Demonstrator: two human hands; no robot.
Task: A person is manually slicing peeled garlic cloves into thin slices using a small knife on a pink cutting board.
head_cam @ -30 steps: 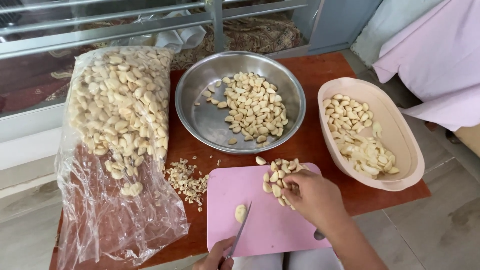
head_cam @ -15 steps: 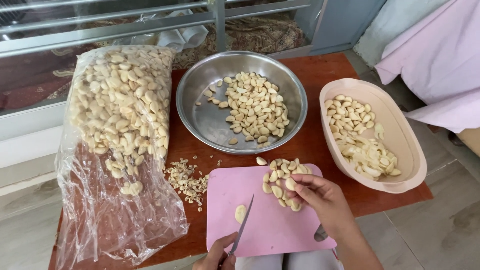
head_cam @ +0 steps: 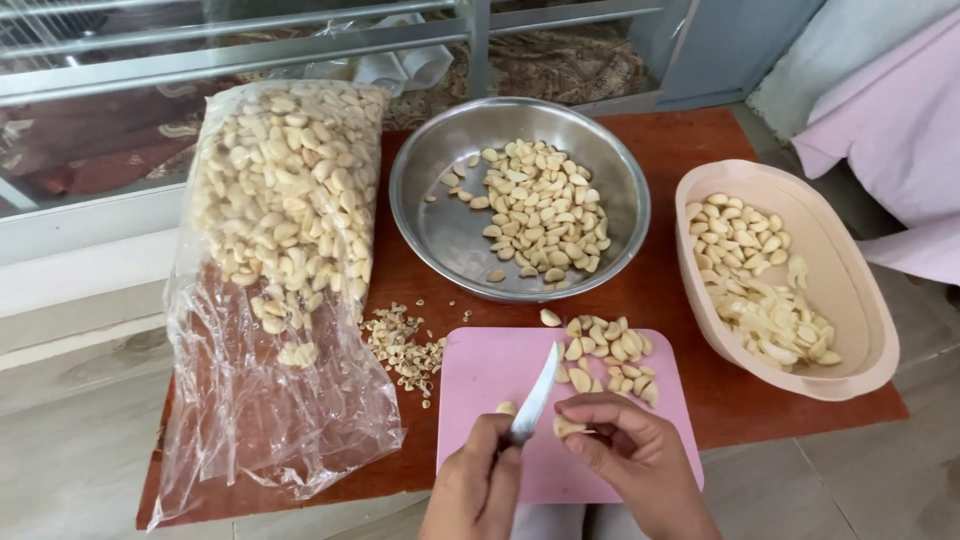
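Head view: two hands trim a garlic clove over a pink board.

Left hand fingers are wrapped round a knife; right hand fingers pinch a clove above the board at the worktop's near edge. Behind it sits a steel bowl, a bag to the left, a beige dish to the right.

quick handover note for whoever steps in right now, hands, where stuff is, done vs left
Left hand grips a knife. Right hand pinches one garlic clove over the pink cutting board.
Done: cut pieces in the beige tub; trimmings beside the board.
Left: clove pile on the board, more in the steel bowl and plastic bag.
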